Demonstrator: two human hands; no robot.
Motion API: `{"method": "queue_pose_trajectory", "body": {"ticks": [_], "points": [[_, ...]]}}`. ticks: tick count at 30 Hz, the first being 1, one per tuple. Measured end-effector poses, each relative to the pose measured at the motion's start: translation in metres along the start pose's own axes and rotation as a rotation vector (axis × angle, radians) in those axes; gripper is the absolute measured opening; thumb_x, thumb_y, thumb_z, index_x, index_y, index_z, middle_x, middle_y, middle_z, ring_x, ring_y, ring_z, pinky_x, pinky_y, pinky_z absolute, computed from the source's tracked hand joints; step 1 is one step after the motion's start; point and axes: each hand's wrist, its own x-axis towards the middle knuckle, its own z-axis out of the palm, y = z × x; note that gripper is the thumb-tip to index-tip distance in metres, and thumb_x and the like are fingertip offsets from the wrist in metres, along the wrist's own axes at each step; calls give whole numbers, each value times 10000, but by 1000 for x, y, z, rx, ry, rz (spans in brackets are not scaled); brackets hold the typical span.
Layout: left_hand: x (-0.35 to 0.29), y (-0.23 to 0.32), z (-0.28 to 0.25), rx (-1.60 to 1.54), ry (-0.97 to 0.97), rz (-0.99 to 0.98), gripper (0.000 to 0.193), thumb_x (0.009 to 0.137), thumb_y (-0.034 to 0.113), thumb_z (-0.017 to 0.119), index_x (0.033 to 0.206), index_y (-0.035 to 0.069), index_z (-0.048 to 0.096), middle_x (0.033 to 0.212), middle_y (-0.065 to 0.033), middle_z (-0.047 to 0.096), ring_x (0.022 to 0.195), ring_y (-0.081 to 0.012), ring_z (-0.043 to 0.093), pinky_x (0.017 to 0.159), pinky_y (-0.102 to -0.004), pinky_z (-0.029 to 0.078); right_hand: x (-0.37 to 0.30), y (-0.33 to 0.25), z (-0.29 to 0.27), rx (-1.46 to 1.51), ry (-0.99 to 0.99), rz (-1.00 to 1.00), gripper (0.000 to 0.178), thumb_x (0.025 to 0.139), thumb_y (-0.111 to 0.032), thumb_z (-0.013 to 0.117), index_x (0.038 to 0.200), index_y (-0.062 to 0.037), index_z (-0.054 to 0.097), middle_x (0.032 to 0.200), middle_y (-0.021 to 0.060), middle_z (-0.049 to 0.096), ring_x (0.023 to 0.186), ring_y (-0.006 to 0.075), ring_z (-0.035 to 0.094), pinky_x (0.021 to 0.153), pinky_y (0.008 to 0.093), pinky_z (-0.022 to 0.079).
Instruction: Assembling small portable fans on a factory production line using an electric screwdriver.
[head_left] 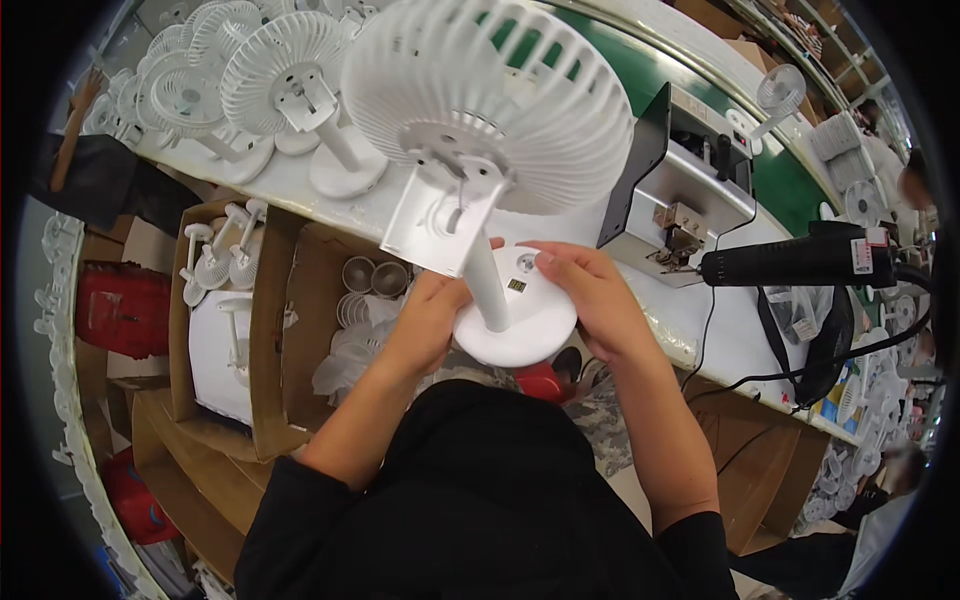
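A white desk fan point(560, 130) stands tilted in front of me, its ribbed back cage towards the top of the view. My left hand point(432, 308) grips the left rim of its round base point(520, 340), close to the stem, with the fingers partly hidden. On the other side, my right hand point(592, 288) is closed round the base's right edge. The right thumb rests by a small round button point(526, 263). A little dark display point(517, 286) sits beside it. A white bracket plate point(435, 222) shows behind the cage, above the stem.
Several white fans point(285, 80) crowd the bench at the upper left. A metal box-shaped machine point(690, 170) stands to the right, with a black corded power tool point(790, 258) in front. Below left is an open carton point(290, 340) with fan parts. Other people are at both sides.
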Motion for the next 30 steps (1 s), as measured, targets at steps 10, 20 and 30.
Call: {"method": "queue_pose_trajectory", "body": {"ticks": [10, 20, 30], "points": [[-1, -7, 1, 46, -9, -20, 532, 894, 90, 467, 1408, -32, 409, 1283, -212, 531, 1096, -212, 546, 889, -262, 452, 2, 11, -8, 151, -35, 68, 334, 927, -116, 537, 1176, 95, 607, 997, 168, 668, 820, 161, 619, 708, 242, 522], [0, -6, -2, -97, 85, 155, 511, 861, 185, 488, 1336, 6, 430, 1254, -178, 517, 1115, -243, 505, 968, -336, 398, 10, 19, -13, 217, -48, 12, 327, 939, -164, 540, 1161, 58, 633, 882, 132, 683, 677, 155, 613, 599, 227, 492], [83, 43, 11, -31, 136, 54, 358, 914, 254, 500, 1163, -1, 532, 981, -125, 603, 850, -183, 591, 725, -251, 471, -15, 62, -47, -911, 342, -803, 100, 858, -124, 625, 905, -65, 691, 714, 30, 646, 523, 168, 555, 497, 266, 425]]}}
